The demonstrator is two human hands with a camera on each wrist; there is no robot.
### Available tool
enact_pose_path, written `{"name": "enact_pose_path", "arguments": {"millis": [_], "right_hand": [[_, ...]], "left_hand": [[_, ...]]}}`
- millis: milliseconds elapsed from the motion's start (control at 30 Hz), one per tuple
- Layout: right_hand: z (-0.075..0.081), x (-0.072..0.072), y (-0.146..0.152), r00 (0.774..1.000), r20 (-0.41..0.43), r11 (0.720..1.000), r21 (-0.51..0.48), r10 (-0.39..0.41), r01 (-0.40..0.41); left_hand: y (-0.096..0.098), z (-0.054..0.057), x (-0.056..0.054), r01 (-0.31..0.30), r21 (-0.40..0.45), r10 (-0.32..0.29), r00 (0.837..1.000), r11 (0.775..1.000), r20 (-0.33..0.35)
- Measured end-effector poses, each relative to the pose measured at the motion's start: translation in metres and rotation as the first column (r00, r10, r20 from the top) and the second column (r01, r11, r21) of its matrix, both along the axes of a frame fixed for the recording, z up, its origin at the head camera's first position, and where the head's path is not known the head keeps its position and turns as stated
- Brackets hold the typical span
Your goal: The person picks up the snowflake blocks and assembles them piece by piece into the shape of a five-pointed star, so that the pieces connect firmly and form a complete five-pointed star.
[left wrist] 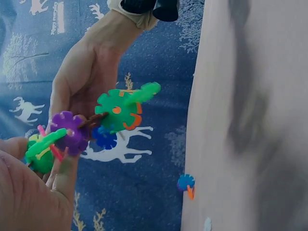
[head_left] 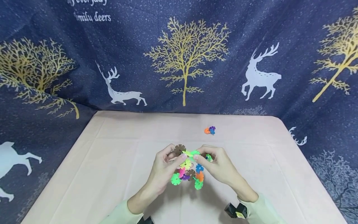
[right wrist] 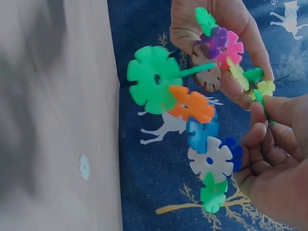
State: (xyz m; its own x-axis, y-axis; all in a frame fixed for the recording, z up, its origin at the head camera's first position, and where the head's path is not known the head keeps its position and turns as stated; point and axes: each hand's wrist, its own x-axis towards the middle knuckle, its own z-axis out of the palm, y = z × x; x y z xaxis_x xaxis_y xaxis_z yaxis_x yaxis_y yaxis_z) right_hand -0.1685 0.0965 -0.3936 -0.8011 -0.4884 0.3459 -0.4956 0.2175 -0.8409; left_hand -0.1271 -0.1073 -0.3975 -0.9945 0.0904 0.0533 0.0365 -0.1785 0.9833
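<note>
Both hands hold a string of slotted plastic flower discs above the table. At its upper edge my left hand (head_left: 161, 169) pinches a yellow-green disc between thumb and fingers, beside a brown disc (head_left: 180, 150). My right hand (head_left: 219, 165) pinches a bright green disc (head_left: 195, 153) right against it. Below hang linked discs, among them a yellow one (head_left: 185, 164), a purple one (left wrist: 70, 134) and an orange one (right wrist: 191, 104). A large green disc (right wrist: 153, 80) and a white disc (right wrist: 210, 159) show in the right wrist view. Fingers hide part of the join.
A small cluster of orange, purple and blue discs (head_left: 207, 131) lies farther back on the pale tablecloth (head_left: 126, 155). One pale disc (right wrist: 84, 167) lies on the cloth in the right wrist view. Behind the table hangs a dark blue curtain (head_left: 131, 56) with deer and trees.
</note>
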Motion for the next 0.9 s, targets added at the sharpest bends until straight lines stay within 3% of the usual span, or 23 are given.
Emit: {"name": "enact_pose_path", "arguments": {"millis": [367,633,767,900], "right_hand": [[0.001,-0.003,-0.003,0.999,0.023,0.992,0.123,-0.036,0.033],[-0.003,-0.010,-0.002,0.998,0.051,0.992,0.120,0.030,-0.036],[-0.006,-0.022,0.004,0.998,0.053,0.991,0.126,0.046,-0.052],[-0.010,-0.046,0.016,0.997,0.070,0.988,0.152,-0.019,0.009]], "left_hand": [[-0.006,-0.005,-0.004,-0.048,-0.067,0.046,0.999,0.997,-0.028],[-0.010,-0.006,-0.004,-0.070,-0.142,0.060,0.995,0.987,-0.075],[-0.013,-0.008,-0.006,-0.079,-0.139,0.073,0.996,0.987,-0.044],[-0.017,-0.010,-0.008,-0.097,-0.145,0.097,0.995,0.985,-0.006]]}}
